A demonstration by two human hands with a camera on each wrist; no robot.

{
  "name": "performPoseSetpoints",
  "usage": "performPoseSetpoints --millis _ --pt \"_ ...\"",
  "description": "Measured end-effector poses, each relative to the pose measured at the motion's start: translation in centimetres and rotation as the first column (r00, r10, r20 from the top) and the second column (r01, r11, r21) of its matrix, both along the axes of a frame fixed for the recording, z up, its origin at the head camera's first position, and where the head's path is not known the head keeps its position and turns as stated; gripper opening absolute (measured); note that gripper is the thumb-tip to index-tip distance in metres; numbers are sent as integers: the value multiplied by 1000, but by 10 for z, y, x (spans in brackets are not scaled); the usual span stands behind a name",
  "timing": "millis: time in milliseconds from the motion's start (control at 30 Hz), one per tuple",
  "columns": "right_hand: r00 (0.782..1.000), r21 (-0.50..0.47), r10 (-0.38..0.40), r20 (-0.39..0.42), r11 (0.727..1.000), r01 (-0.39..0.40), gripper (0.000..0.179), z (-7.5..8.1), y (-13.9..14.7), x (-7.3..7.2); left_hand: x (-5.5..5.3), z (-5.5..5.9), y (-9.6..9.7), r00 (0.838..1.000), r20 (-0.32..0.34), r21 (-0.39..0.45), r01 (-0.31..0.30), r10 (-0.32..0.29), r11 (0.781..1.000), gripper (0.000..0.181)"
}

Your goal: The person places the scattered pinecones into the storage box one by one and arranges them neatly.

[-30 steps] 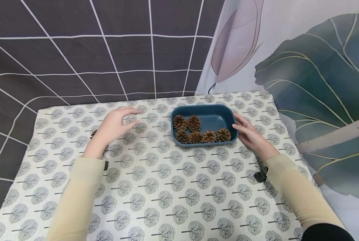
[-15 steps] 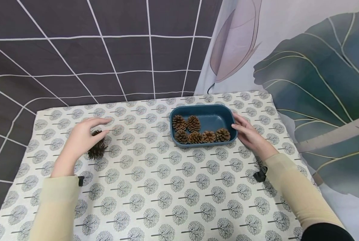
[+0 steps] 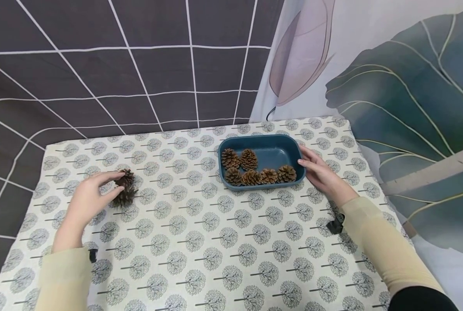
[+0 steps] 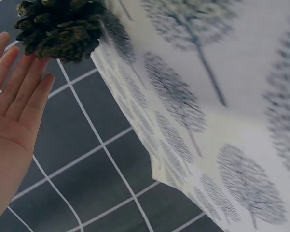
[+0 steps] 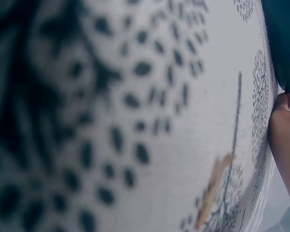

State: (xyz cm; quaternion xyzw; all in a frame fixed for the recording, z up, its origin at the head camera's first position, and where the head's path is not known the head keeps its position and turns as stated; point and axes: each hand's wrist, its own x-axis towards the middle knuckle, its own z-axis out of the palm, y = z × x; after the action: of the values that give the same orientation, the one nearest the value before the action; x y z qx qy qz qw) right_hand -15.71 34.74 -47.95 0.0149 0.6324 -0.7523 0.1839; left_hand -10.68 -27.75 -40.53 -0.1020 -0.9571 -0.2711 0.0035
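Note:
My left hand is at the left of the table, its thumb and forefinger spread on either side of a brown pine cone. Just below it another, darker pine cone is partly covered by the thumb. In the left wrist view the fingers look fairly straight, with their tips at a pine cone; firm contact is hard to tell. My right hand holds the right end of a blue plastic box, thumb at the rim. Inside lie several pine cones, along the near side and left end.
A white cloth with grey tree prints covers the table. Behind it hangs a dark curtain with a white grid, and a leaf-patterned curtain at the right. A light brown scrap shows in the right wrist view.
My left hand has moved left and down from the middle-left of the table to the two loose pine cones, uncovering them. The right hand and the box have stayed in place.

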Motion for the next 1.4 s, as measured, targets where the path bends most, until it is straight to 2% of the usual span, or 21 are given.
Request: performPoseSetpoints --millis 233,400,600,800,1033,1233,1400 --pt "1000 3 2 -6 1000 -2 72 1 0 0 14 -11 -13 999 -20 12 -26 27 1000 40" --pt "1000 -9 12 -24 1000 -12 70 0 0 0 19 -14 -15 999 -41 20 -18 19 1000 39" --pt "999 -18 9 -31 1000 -9 69 -2 0 0 22 -16 -15 1000 15 31 -23 22 999 43" --pt "999 -24 -1 -35 1000 0 67 -3 0 -1 26 -22 -18 996 82 24 -22 20 999 56" --pt "1000 -17 7 -27 1000 -7 69 -2 0 -1 27 -23 -19 992 124 3 -38 37 999 69" --pt "999 -28 6 -33 1000 -7 69 -2 0 0 27 -23 -15 993 103 -3 -55 55 998 69" --pt "1000 -28 8 -30 1000 -9 69 -2 0 0 25 -20 -3 995 68 21 -68 66 997 70"
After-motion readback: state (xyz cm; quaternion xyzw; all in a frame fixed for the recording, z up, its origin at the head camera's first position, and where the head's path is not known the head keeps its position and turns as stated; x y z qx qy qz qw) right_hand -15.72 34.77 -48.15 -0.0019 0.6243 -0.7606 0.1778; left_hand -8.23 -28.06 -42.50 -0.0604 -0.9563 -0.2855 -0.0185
